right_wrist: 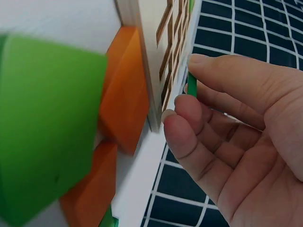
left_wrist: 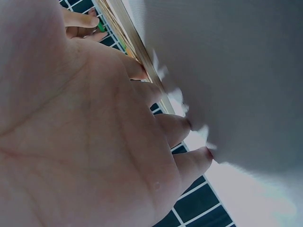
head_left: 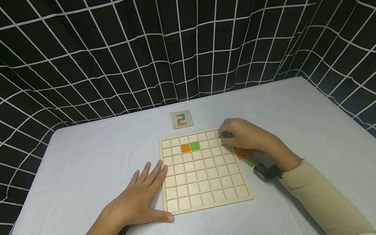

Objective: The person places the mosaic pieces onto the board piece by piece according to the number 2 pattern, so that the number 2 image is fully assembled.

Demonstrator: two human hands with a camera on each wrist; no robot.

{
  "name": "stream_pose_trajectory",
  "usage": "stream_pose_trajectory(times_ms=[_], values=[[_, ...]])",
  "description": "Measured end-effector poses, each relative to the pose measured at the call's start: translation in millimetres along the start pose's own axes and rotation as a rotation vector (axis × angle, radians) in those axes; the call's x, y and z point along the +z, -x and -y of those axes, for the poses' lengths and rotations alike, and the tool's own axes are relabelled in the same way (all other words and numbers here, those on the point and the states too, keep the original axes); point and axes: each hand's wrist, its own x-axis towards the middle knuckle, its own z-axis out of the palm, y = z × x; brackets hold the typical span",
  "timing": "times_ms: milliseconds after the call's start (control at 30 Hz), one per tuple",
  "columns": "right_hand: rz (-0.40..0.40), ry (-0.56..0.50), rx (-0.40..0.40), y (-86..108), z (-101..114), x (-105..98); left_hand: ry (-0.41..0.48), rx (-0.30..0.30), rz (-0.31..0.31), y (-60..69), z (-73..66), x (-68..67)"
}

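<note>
A wooden grid board [head_left: 205, 171] lies on the white table, with an orange tile [head_left: 185, 148] and a light green tile [head_left: 194, 146] side by side in its second row. My left hand [head_left: 136, 201], fingers spread, rests at the board's left edge; the left wrist view shows its palm [left_wrist: 94, 142]. Above the board's upper right corner, my right hand [head_left: 241, 133] pinches a dark green tile [right_wrist: 191, 85] between thumb and fingers. Beside the board's right edge lie orange pieces [head_left: 244, 153] and a light green piece [head_left: 251, 160], partly covered by the right arm.
A small pattern card [head_left: 181, 119] lies behind the board, showing coloured squares on a grid. Close to the right wrist camera are a large green piece [right_wrist: 47, 123] and orange pieces [right_wrist: 125, 90]. A black cloth with white grid lines [head_left: 182, 41] hangs behind the table.
</note>
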Motion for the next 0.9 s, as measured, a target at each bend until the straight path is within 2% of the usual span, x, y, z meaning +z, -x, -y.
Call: stream_pose_trajectory(times_ms=[367,600,900], values=[[0.076,0.077,-0.06,-19.3,19.7,8.8,0.006,0.006,-0.001,0.3,0.4,0.2],[0.087,0.078,-0.13,-28.9,27.6,17.2,0.006,0.004,-0.003,-0.2,0.4,1.1],[0.101,0.13,-0.119,-37.0,35.2,22.1,-0.003,0.008,0.003,0.1,-0.1,0.0]])
